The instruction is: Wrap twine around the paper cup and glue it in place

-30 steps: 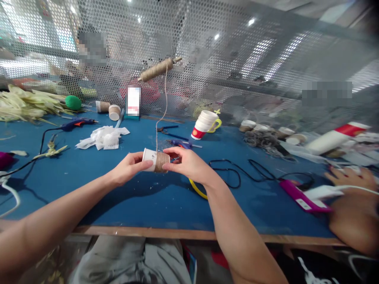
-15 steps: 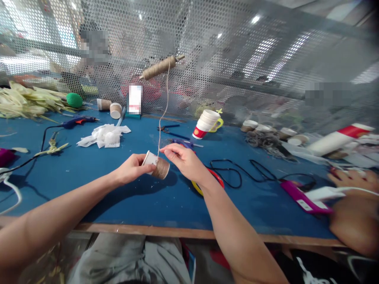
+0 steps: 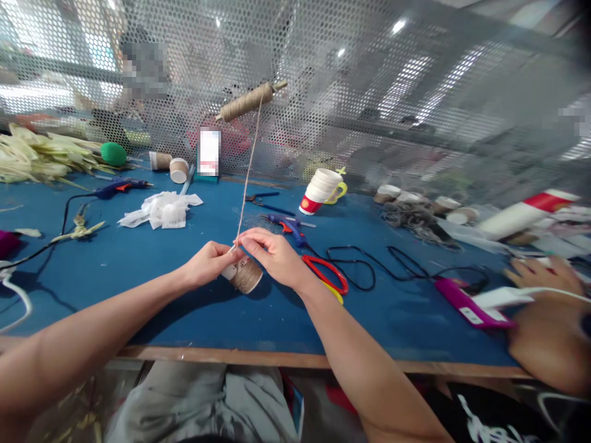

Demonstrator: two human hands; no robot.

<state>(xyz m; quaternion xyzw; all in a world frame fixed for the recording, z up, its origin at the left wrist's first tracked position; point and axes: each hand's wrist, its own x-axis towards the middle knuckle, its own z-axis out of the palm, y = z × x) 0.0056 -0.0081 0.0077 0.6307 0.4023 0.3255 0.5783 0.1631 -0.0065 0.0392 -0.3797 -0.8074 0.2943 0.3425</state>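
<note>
My left hand (image 3: pixel 209 263) is closed on a small white paper cup (image 3: pixel 248 276), tilted over the table, its lower part wrapped in brown twine. My right hand (image 3: pixel 270 253) meets the left at the cup's rim, its thumb and fingers pinching the twine (image 3: pixel 248 175). From there the strand rises taut to a twine spool (image 3: pixel 247 103) on a stick in front of the mesh. Fingers hide part of the cup's rim.
Scissors (image 3: pixel 325 274) and a blue glue gun (image 3: pixel 289 227) lie by my right forearm. Stacked cups (image 3: pixel 319 191), white crumpled material (image 3: pixel 164 209) and another glue gun (image 3: pixel 120 186) are farther back. A purple power strip (image 3: pixel 471 304) sits near another person's hand (image 3: pixel 549 277) at right.
My right hand has moved left and slightly down to meet my left hand. The twine, slack and curved before, is now pulled straight. The cup has dipped slightly.
</note>
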